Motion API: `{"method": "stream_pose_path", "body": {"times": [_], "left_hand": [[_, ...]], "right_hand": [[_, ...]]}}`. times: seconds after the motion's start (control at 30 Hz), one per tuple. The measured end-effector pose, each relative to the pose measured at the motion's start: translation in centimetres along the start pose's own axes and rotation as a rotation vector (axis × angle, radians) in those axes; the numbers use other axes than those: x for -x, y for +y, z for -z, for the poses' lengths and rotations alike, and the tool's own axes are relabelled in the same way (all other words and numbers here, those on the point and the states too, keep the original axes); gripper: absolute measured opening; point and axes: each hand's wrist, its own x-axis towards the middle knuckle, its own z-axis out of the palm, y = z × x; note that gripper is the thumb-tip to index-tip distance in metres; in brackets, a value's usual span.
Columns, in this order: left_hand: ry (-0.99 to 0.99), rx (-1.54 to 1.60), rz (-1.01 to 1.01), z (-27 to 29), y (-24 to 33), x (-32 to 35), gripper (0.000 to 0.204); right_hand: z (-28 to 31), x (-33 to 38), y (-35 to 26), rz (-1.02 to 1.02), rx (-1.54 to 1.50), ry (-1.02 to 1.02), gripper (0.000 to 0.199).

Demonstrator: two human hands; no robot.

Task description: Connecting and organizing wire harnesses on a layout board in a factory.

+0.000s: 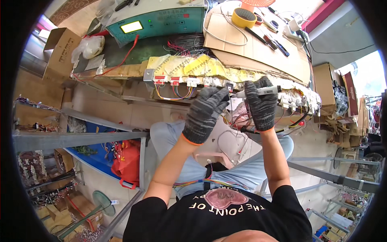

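Observation:
Both my hands wear dark grey knit gloves with orange cuffs and are raised at the front edge of the workbench [117, 90]. In my right hand [260, 105] is a white marker pen [267, 90], its tip end pointing left toward my other hand. My left hand [205, 115] has its fingers drawn together beside a small dark connector [229, 86]; what they grip is hidden. Thin wires [242, 123] hang below the hands. To the left, white and red plug connectors [175, 81] with coloured wires line the bench edge.
A teal tester box [161, 24] with a lit screen stands at the back left. On a cardboard sheet [258, 54] lie a yellow tape roll [243, 18] and pens [278, 46]. Grey metal rails [76, 140] and a red bag [127, 161] are at my left.

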Motion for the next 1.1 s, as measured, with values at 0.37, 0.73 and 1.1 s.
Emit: {"method": "stream_pose_path", "body": {"times": [0.37, 0.73, 1.1], "left_hand": [[-0.179, -0.386, -0.26, 2.3, -4.2, -8.9, 0.031], [1.019, 0.71, 0.798, -3.0, -18.6, 10.8, 0.033], [0.21, 1.219, 0.642, -8.2, -0.7, 17.7, 0.018]], "right_hand": [[-3.5, 5.8, 2.0, -0.378, -0.398, -0.236, 0.029], [-2.5, 16.5, 3.6, 0.273, 0.525, -0.307, 0.017], [-6.9, 16.0, 0.0, 0.031, 0.69, -0.522, 0.033]]}}
